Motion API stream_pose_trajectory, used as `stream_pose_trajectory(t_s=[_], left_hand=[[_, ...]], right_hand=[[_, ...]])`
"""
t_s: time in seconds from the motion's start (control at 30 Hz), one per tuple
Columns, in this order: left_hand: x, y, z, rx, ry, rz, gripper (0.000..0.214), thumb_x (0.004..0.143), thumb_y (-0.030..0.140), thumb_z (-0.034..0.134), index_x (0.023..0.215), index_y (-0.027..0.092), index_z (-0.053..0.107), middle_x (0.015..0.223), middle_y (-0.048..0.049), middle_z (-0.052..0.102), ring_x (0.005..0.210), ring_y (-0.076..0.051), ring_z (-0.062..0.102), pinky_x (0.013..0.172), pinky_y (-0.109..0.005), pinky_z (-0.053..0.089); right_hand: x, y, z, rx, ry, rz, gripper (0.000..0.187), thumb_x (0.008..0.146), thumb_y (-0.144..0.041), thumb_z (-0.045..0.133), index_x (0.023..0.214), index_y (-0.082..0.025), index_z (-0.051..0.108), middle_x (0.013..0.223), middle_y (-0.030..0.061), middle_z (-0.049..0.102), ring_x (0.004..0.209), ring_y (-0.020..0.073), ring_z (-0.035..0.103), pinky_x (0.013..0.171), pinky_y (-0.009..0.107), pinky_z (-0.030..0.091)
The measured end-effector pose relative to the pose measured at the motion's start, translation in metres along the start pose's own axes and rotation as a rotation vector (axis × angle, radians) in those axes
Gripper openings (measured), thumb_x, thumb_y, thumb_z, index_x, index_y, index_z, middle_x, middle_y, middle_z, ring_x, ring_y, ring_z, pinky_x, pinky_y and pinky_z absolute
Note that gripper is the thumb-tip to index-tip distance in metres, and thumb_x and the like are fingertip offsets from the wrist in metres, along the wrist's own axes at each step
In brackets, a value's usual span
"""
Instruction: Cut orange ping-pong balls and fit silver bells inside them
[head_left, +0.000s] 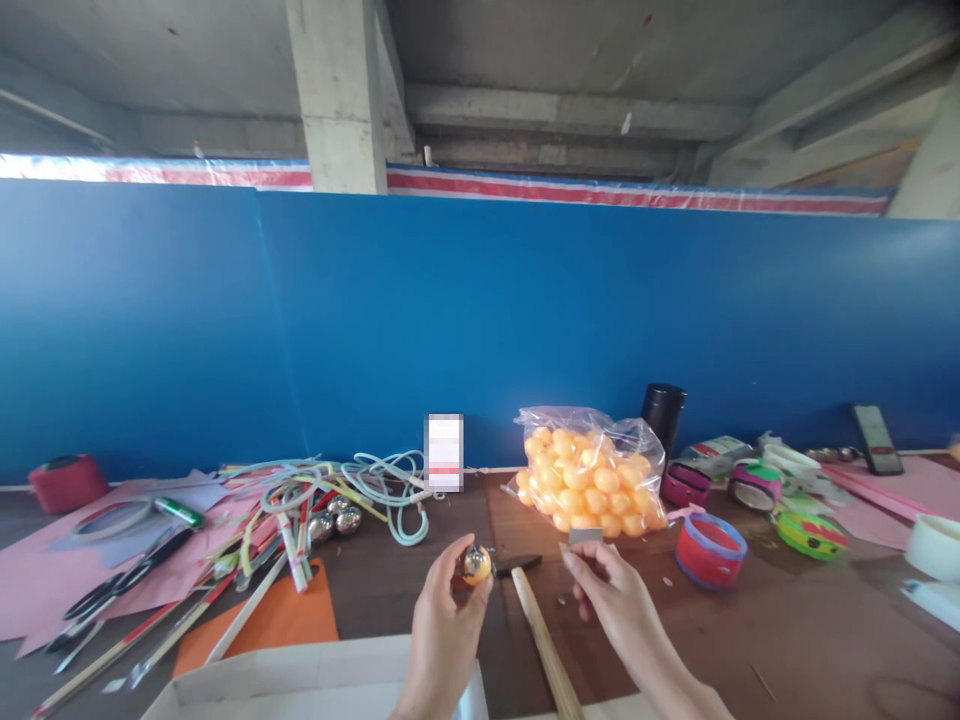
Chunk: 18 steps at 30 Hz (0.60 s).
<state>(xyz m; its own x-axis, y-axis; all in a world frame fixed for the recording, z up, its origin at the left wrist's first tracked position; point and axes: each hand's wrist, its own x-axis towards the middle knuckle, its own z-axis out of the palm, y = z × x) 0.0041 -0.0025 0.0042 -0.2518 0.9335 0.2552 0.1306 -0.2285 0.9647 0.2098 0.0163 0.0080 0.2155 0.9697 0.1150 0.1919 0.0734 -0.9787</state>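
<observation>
Shiny ball up in the left hand!

And there it is, the ball (476,565), pinched between thumb and fingers of the left hand (459,590), held above the table (675,650)! Across from it, the right hand (589,570) has thumb and forefinger close together by a grey piece (586,536); whether they grip it, I cannot tell. Between the hands lies the hammer (546,640), handle toward us. Just beyond the right hand, a clear bag (592,480) bulges with orange balls; steel balls (335,520) sit off to the left, beside tangled cords (386,480).
</observation>
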Motion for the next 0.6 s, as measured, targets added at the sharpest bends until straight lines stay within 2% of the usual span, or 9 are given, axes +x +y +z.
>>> stream_pose_trajectory(t_s=[0.2,0.37,0.6], left_hand=[[0.0,0.001,-0.001,0.006,-0.008,0.001,0.043,0.068,0.035,0.065,0.109,0.02,0.063,0.093,-0.0076,0.07,0.076,-0.019,0.065,0.07,-0.029,0.051],[0.0,-0.003,-0.001,0.009,-0.03,-0.039,0.046,0.069,0.037,0.064,0.112,0.02,0.061,0.099,-0.0081,0.069,0.078,-0.019,0.065,0.068,-0.028,0.051],[0.0,-0.007,0.0,0.009,-0.056,-0.063,0.045,0.071,0.031,0.063,0.114,0.019,0.058,0.108,-0.0091,0.066,0.082,-0.018,0.065,0.069,-0.027,0.052]], right_hand=[[-0.01,-0.007,0.006,0.039,-0.076,0.004,0.027,0.072,-0.046,0.062,0.075,-0.019,0.061,0.045,-0.0073,0.053,0.035,0.0103,0.05,0.038,0.02,0.038],[-0.021,-0.023,0.007,0.073,-0.145,-0.026,0.029,0.077,-0.046,0.06,0.077,-0.018,0.059,0.056,-0.0021,0.062,0.043,0.0114,0.055,0.045,0.022,0.042],[-0.034,-0.034,0.01,0.102,-0.248,-0.044,0.027,0.081,-0.043,0.059,0.071,-0.019,0.053,0.044,-0.0073,0.052,0.039,0.0089,0.047,0.047,0.02,0.039]])
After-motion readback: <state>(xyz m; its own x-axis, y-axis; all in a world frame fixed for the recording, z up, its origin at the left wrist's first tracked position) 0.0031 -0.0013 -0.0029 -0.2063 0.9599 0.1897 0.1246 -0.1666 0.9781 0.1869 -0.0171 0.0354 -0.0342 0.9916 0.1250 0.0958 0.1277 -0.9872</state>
